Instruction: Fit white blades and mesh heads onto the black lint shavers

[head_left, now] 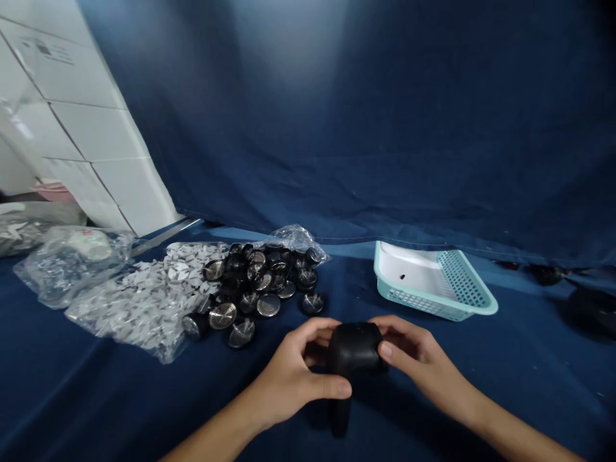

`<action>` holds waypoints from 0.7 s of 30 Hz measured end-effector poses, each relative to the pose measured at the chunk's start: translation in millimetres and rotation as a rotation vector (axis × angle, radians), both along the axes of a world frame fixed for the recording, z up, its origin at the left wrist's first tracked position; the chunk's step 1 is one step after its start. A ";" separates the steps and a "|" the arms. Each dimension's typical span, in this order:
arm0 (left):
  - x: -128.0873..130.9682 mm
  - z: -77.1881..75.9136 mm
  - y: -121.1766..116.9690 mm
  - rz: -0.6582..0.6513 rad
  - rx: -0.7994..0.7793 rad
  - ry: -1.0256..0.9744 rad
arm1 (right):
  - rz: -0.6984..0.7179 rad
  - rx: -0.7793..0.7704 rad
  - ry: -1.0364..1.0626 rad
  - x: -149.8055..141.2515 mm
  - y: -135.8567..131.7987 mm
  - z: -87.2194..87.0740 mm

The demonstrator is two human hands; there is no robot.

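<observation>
Head view: your left hand [291, 375] and right hand [416, 353] curl around the black moulded handle [355, 350], just left of the teal mesh basket [433, 282]; it looks stiff and fairly light, so hold its wide top.

A dark navy cloth [366, 135] hangs as a backdrop behind the bench [91, 398], falling in one long sweep to a stitched hem [433, 247] low down, and the bench top is covered in the same deep blue fabric. Soft light lands on the cloth's upper middle as a pale, washed-out patch, while the right side sinks into shadow. At left rises a white panelled surface [91, 122], seamed into rectangles, with a printed label [52, 51] near the top. A metal strip [168, 236] runs near its foot, and something pink [51, 191] shows beyond.
</observation>
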State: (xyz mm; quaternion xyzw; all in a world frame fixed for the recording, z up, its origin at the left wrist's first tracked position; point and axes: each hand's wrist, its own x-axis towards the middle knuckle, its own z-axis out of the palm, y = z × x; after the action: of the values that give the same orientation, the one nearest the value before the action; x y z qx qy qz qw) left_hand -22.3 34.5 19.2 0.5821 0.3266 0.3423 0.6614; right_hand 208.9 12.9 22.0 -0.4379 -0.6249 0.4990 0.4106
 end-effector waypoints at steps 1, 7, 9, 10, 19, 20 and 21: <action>0.3 0.5 -0.3 0.008 0.029 0.008 | -0.007 -0.040 0.022 -2.1 1.1 1.9; 3.4 1.7 -2.4 0.045 -0.015 0.019 | -0.071 -0.133 0.078 -12.9 6.2 -1.1; 4.5 0.4 -2.7 0.067 -0.054 0.013 | -0.095 -0.129 0.063 -14.6 7.0 -2.5; 5.0 -0.5 -2.9 0.081 -0.064 0.011 | -0.107 -0.122 0.052 -14.9 7.2 -2.3; 7.1 -1.0 -4.2 0.082 -0.219 -0.072 | -0.020 -0.042 0.045 -3.6 5.6 6.4; 6.9 -0.2 -4.0 0.086 -0.204 -0.069 | -0.010 -0.049 0.041 -2.5 5.8 7.2; 6.5 0.6 -3.7 0.093 -0.181 -0.062 | -0.001 -0.054 0.034 -1.6 6.0 8.1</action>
State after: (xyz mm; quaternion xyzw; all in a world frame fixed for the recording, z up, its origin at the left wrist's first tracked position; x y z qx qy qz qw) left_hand -15.8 30.8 19.9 0.4933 0.3619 0.3595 0.7046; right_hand 207.3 18.8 30.1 -0.4408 -0.6039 0.5228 0.4095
